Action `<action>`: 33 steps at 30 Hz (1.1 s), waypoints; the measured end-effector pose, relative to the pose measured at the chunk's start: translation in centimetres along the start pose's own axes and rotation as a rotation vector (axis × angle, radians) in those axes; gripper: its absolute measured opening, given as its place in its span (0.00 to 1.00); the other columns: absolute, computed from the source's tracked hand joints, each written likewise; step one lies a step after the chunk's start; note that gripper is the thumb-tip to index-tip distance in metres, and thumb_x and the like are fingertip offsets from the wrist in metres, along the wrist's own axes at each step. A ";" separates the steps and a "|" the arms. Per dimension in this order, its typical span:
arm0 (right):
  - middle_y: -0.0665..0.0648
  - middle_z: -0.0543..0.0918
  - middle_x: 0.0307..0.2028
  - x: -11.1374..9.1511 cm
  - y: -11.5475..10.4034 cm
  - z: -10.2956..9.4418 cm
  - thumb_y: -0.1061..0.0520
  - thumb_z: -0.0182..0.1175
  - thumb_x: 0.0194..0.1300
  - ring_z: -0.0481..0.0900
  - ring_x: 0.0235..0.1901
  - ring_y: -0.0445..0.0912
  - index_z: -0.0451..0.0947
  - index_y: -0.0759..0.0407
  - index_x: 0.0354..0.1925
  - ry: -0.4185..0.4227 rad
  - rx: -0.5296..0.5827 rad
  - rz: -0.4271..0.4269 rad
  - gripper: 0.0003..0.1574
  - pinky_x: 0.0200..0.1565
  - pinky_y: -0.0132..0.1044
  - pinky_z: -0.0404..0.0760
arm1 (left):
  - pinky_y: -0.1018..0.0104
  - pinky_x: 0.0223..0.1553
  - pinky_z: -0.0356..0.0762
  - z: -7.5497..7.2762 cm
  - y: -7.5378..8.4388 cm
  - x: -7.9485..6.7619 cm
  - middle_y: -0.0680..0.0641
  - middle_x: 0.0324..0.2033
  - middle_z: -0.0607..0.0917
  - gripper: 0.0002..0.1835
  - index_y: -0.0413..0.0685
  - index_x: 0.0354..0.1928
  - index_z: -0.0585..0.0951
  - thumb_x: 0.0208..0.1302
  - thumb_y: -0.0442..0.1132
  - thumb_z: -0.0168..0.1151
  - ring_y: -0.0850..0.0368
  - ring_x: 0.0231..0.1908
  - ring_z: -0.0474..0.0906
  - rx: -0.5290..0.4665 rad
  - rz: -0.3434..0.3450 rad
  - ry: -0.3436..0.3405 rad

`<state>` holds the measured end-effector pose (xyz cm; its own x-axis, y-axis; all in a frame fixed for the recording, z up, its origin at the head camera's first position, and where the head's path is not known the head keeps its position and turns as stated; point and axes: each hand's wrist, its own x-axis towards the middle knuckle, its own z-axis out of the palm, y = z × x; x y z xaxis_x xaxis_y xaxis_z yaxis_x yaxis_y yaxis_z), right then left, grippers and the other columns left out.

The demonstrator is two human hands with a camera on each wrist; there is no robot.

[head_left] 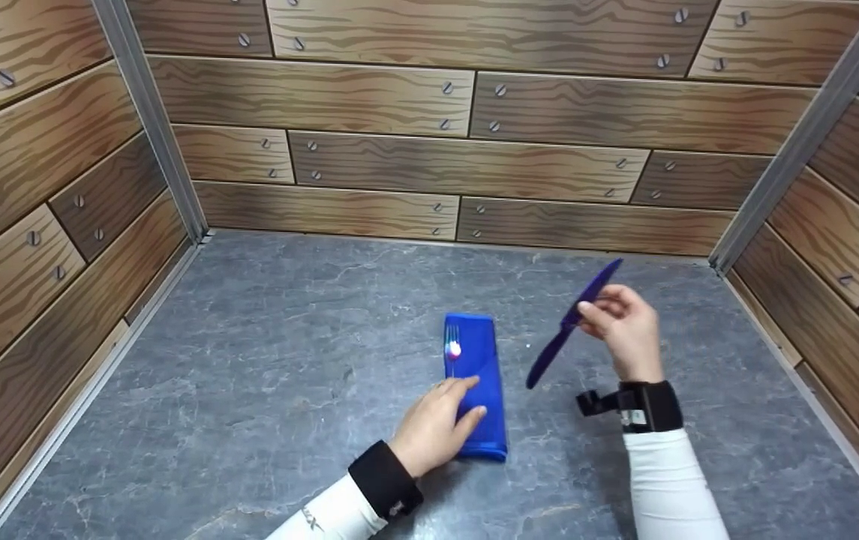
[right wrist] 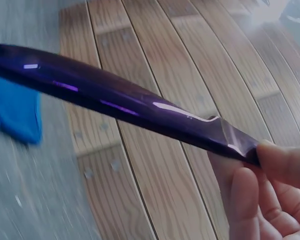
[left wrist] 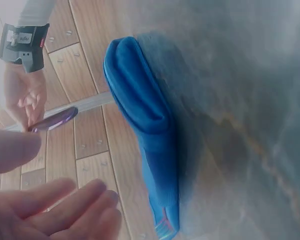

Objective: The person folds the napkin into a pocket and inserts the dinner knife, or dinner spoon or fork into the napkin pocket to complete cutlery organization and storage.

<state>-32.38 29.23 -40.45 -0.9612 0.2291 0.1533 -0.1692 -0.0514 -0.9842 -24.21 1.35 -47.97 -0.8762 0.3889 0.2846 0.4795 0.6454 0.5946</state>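
Note:
A long folded blue cloth lies on the grey surface, with a shiny metallic fork along its left side, tines toward the far end. My left hand is over the near half of the cloth and covers the lower part of the fork. In the left wrist view its fingers are spread loosely and grip nothing. To the right of the cloth, my right hand pinches a dark purple table knife between thumb and fingers. The knife is held up at a slant, and its glossy length crosses the right wrist view.
Wood-plank-patterned walls enclose the work surface at the back and both sides. Grey metal strips run up the back corners. Each wrist wears a black band.

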 end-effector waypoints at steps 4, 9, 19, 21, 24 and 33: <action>0.50 0.88 0.29 -0.8 0.4 1.8 0.71 0.68 0.65 0.87 0.25 0.39 0.76 0.63 0.42 -0.072 -0.041 0.002 0.12 0.36 0.32 0.90 | 0.54 0.62 0.84 0.2 -0.1 0.1 0.36 0.60 0.85 0.26 0.34 0.70 0.74 0.79 0.41 0.59 0.41 0.61 0.84 -0.182 0.011 0.022; 0.50 0.87 0.29 -2.0 0.6 4.1 0.71 0.68 0.65 0.87 0.26 0.40 0.76 0.71 0.47 -0.154 -0.065 0.003 0.14 0.36 0.34 0.90 | 0.59 0.58 0.87 0.3 0.0 0.2 0.34 0.58 0.86 0.26 0.29 0.70 0.73 0.78 0.38 0.59 0.41 0.58 0.86 -0.320 0.008 0.033; 0.48 0.85 0.28 -3.8 1.3 6.8 0.71 0.67 0.65 0.86 0.27 0.39 0.75 0.74 0.47 -0.284 -0.082 0.002 0.13 0.34 0.34 0.89 | 0.68 0.42 0.88 0.2 0.2 0.5 0.37 0.42 0.92 0.17 0.32 0.59 0.81 0.77 0.37 0.62 0.49 0.39 0.93 -0.509 -0.091 -0.064; 0.48 0.85 0.28 -3.9 1.4 7.1 0.71 0.67 0.66 0.85 0.27 0.39 0.75 0.73 0.46 -0.294 -0.088 0.016 0.13 0.34 0.34 0.89 | 0.69 0.38 0.89 0.2 0.2 0.5 0.36 0.41 0.92 0.15 0.30 0.57 0.81 0.76 0.35 0.61 0.47 0.37 0.93 -0.588 -0.125 -0.098; 0.48 0.85 0.28 -4.0 1.7 7.3 0.71 0.67 0.65 0.85 0.27 0.39 0.75 0.71 0.46 -0.301 -0.089 0.040 0.13 0.34 0.35 0.89 | 0.67 0.36 0.90 0.2 0.2 0.5 0.35 0.40 0.92 0.15 0.28 0.57 0.80 0.76 0.32 0.61 0.44 0.37 0.93 -0.663 -0.169 -0.129; 0.48 0.89 0.35 -3.4 1.9 7.5 0.66 0.65 0.71 0.87 0.32 0.39 0.74 0.76 0.57 -0.354 -0.097 0.070 0.21 0.39 0.32 0.89 | 0.60 0.38 0.91 0.4 0.4 0.4 0.32 0.40 0.92 0.13 0.24 0.55 0.76 0.76 0.30 0.58 0.38 0.41 0.93 -0.791 -0.229 -0.193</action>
<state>-31.03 21.02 -42.19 -0.9884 -0.1226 0.0901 -0.0958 0.0414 -0.9945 -24.36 2.00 -47.90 -0.8899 0.4561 0.0020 0.0531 0.0994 0.9936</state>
